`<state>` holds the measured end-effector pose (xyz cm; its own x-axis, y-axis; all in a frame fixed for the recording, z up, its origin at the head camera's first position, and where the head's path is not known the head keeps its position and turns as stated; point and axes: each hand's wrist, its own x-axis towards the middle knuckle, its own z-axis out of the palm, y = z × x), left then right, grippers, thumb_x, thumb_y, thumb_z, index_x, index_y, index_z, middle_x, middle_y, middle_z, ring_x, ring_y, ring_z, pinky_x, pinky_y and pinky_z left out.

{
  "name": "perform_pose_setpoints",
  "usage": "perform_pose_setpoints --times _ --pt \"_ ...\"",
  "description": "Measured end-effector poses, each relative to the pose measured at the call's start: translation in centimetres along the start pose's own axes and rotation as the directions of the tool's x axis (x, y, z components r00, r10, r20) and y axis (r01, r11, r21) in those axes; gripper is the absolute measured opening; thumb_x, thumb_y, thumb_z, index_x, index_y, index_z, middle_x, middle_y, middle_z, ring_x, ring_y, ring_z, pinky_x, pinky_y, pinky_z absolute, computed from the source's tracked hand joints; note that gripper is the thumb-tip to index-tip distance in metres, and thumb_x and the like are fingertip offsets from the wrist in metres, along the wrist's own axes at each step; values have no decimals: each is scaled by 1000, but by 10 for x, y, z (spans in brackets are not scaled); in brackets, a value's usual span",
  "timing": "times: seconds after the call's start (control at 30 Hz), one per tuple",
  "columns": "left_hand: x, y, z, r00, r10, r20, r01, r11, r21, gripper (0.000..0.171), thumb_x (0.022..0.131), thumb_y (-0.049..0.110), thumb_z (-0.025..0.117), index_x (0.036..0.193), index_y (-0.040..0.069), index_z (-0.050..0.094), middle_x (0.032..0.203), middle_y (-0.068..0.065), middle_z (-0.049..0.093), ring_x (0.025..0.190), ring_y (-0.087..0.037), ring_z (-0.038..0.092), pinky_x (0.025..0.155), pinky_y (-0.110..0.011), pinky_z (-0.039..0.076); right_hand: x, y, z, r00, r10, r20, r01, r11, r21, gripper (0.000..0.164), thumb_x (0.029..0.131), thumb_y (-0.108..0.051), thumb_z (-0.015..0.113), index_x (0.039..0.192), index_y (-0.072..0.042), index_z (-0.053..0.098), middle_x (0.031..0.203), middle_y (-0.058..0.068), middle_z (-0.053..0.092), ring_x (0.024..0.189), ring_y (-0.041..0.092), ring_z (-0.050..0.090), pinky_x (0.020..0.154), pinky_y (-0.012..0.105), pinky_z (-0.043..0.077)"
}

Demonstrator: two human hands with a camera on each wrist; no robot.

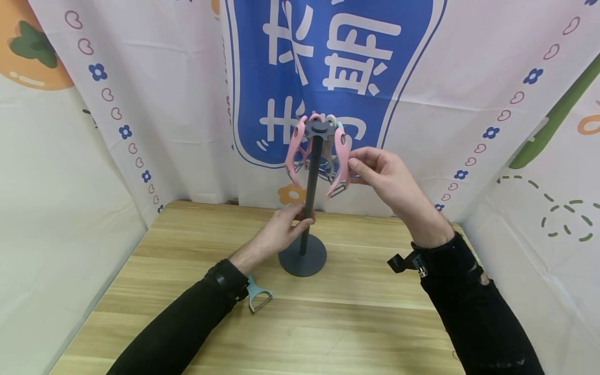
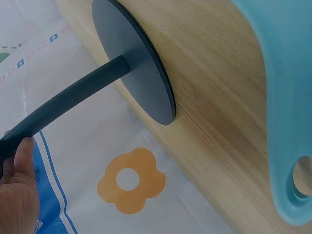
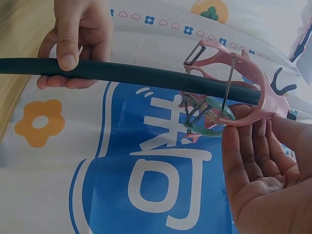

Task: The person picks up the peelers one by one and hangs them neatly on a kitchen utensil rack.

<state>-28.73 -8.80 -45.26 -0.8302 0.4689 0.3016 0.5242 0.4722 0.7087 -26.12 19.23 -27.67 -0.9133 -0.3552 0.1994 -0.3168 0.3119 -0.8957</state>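
Observation:
A dark grey stand [image 1: 303, 263] with a round base is upright on the table, several Y-shaped peelers hanging from its top. My left hand [image 1: 283, 227] grips the pole [image 2: 73, 99] low down, thumb on one side and fingers on the other, as the right wrist view shows. Up at the hooks, my right hand [image 1: 386, 179] pinches the handle of a pink peeler [image 1: 342, 156] on the right side. Another pink peeler [image 1: 293, 151] hangs opposite. Among them is a mint-green peeler [image 3: 212, 130], partly hidden behind the pole.
A light blue peeler [image 1: 260, 297] lies on the wooden table [image 1: 365, 328], beside my left wrist; its handle looms large in the left wrist view. White printed cloth [image 1: 178, 130] with a blue panel [image 1: 309, 73] hangs behind the table and along both sides.

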Motion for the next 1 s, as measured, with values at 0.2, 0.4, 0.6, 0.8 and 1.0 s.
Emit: perform_pose_setpoints --times 0.2,0.4,0.6,0.8,1.0 --pt "-1 0 0 1000 1 -1 -1 1000 -5 24 120 22 69 140 8 73 131 -14 81 130 -34 82 121 -57 67 0 7 2 1000 -5 -7 5 1000 18 36 124 -19 62 153 2 68 123 -8 80 120 12 79 113 24 68" --pt "-1 0 0 1000 -4 -1 4 1000 -2 24 120 21 69 140 9 73 132 -14 81 130 -33 81 122 -57 67 -1 13 3 1000 2 -16 -2 1000 22 38 124 -21 62 155 1 66 125 -6 79 120 11 78 113 23 67" --pt "0 0 0 1000 -4 0 4 1000 -2 23 120 21 69 139 9 73 132 -14 81 131 -34 81 123 -58 66 -2 21 4 1000 7 -23 -6 999 41 38 124 -19 63 156 1 65 129 -5 77 122 10 78 113 23 67" --pt "-1 0 0 1000 -1 -1 1 1000 -2 23 120 22 70 139 10 73 131 -13 81 132 -34 81 123 -58 66 -5 29 5 1000 7 -23 -6 999 39 38 124 -21 62 155 0 65 135 1 79 126 10 78 114 24 66" --pt "0 0 1 1000 -7 -1 7 1000 -11 22 120 21 70 138 9 73 130 -14 80 129 -34 82 121 -57 67 -9 36 6 1000 5 -28 -4 1000 23 37 124 -22 62 154 0 66 146 18 77 129 12 77 116 23 66"
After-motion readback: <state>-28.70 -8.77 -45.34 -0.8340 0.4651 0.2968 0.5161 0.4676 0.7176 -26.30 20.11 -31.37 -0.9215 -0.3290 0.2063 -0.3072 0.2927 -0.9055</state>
